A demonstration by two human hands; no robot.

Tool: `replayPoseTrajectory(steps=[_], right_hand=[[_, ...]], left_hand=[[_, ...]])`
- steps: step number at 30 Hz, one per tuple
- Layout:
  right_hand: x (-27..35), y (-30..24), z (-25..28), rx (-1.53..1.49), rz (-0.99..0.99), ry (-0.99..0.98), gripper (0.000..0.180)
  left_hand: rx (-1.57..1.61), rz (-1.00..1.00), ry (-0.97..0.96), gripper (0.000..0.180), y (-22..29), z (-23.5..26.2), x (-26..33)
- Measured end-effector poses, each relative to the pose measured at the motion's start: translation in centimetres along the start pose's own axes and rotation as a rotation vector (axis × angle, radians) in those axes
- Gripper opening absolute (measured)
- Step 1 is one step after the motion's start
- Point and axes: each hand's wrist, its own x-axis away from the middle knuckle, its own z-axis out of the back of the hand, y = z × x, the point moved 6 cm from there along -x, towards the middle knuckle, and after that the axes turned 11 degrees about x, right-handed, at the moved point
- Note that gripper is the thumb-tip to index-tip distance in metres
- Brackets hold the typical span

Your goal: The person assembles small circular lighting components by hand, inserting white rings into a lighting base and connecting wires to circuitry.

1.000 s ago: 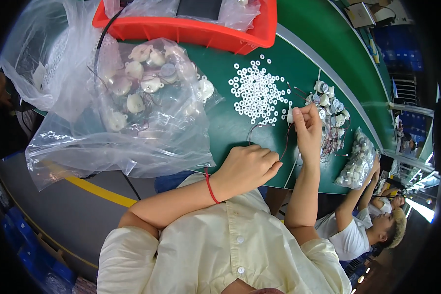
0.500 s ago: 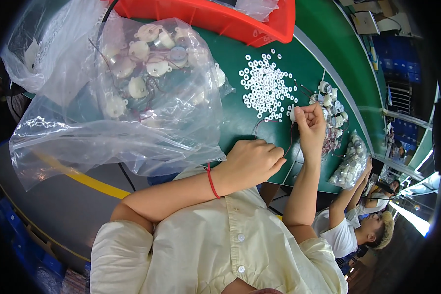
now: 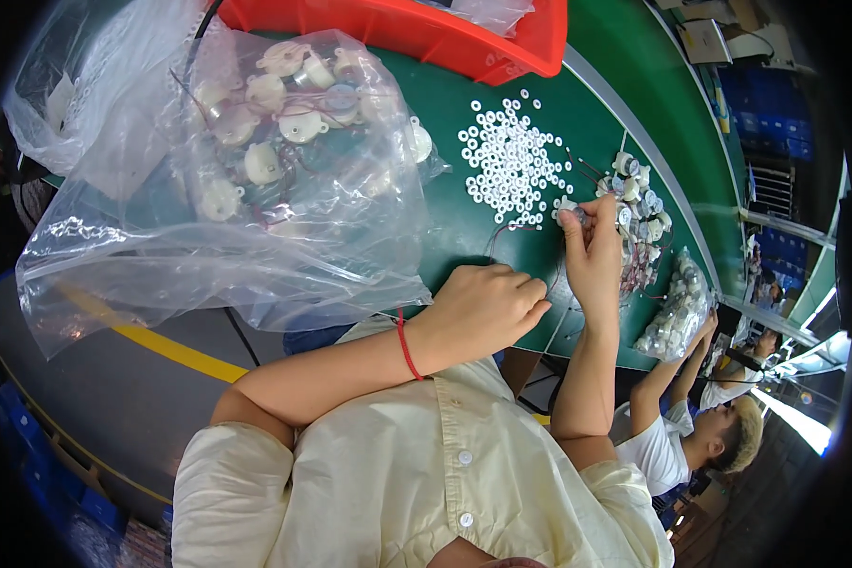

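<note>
Between the thumb and fingers of my right hand (image 3: 592,256) is a small white and metallic motor (image 3: 575,216) with thin wires. It is held at the right edge of a pile of small white rings (image 3: 511,166) on the green table. My left hand (image 3: 488,305), with a red cord at the wrist, rests palm down near the table's front edge. Its fingers are curled in; a thin dark wire (image 3: 492,248) runs down to it, but what lies inside is hidden. Right of my right hand lies a heap of similar wired motors (image 3: 646,222).
A large clear plastic bag (image 3: 303,218) of motors covers the left side. Behind stands a red bin (image 3: 398,28). A filled clear bag (image 3: 677,317) lies at right, touched by a co-worker's hand (image 3: 705,331). A metal strip (image 3: 615,109) borders the table's far side.
My right hand has turned the motor, so its metallic side now shows, and has shifted slightly left. My left hand has barely moved.
</note>
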Motion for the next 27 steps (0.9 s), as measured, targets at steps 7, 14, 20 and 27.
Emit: replayPoseTrajectory(steps=[7,14,20,27], right_hand=[[-0.3,-2.7,0.0,0.324,0.218,0.067,0.022],[0.0,-1.7,0.5,0.261,0.179,0.081,0.021],[0.9,6.1,5.3,-0.06,-0.196,0.355,0.024],[1.7,9.0,8.4,0.569,-0.316,0.394,0.04]], left_hand=[[-0.004,-0.014,-0.028,0.016,0.2,0.0,-0.3],[0.1,0.055,-0.025,0.013,0.8,0.3,-0.7],[0.932,0.575,0.009,0.029,-1.4,1.8,1.3],[1.642,0.757,-0.011,0.046,2.1,1.1,1.3]])
